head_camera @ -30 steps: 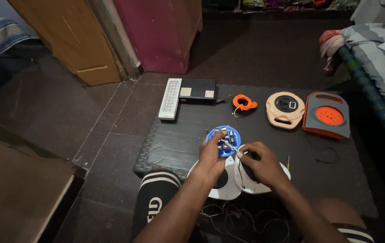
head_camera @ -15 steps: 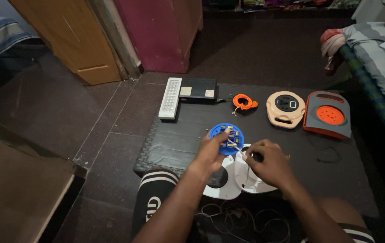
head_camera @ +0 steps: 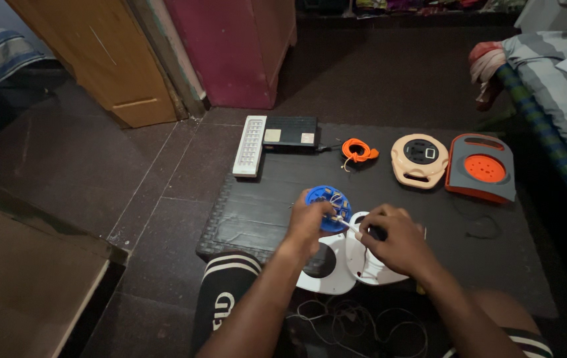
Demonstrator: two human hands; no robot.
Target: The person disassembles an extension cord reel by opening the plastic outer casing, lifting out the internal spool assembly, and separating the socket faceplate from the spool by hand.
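Observation:
My left hand [head_camera: 308, 224] grips a round blue plastic part [head_camera: 329, 201] with wires and contacts on its face, held just above the low black table [head_camera: 257, 205]. My right hand [head_camera: 391, 238] pinches a thin white wire or tool [head_camera: 344, 223] whose tip reaches onto the blue part. Under both hands lie two white reel halves [head_camera: 343, 265], one with a dark round centre. Loose white cable [head_camera: 346, 318] trails below the table edge near my knees.
Further back on the table lie a white rectangular lamp [head_camera: 250, 146], a black box [head_camera: 289, 131], a coil of orange wire [head_camera: 357, 151], a beige cable reel [head_camera: 419, 159] and a grey and orange reel [head_camera: 482, 168]. A bed [head_camera: 555, 86] stands at right, wooden doors behind.
The blue part and both hands have shifted slightly toward me and down; my right hand has closed in on the blue part with the thin white piece.

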